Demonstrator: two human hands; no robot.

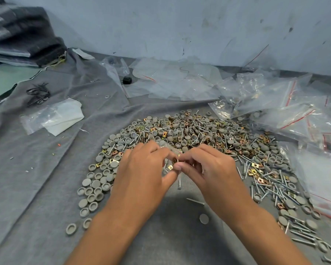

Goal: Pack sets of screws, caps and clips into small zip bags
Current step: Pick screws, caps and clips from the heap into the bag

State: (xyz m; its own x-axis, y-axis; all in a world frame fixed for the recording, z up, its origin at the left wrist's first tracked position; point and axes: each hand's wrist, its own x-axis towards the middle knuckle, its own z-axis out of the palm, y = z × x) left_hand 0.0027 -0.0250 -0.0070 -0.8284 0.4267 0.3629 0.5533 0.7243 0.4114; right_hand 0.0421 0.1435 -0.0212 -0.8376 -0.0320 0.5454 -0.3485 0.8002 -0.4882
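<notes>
- A grey cloth (46, 169) covers the worktop, creased into long folds on the left.
- A blue-grey wall (180, 25) stands behind, smudged with dark marks.
- A stack of dark folded fabric (23, 35) sits in the far left corner, against the wall.
- A bundle of thin black ties (39, 93) lies on the cloth, left of centre.
- A small black block (127, 80) rests near the back, among clear plastic.
- A white folded sheet (64, 116) lies just right of the black ties.
- A strip of green surface (6, 77) shows beyond the cloth's left edge.
</notes>
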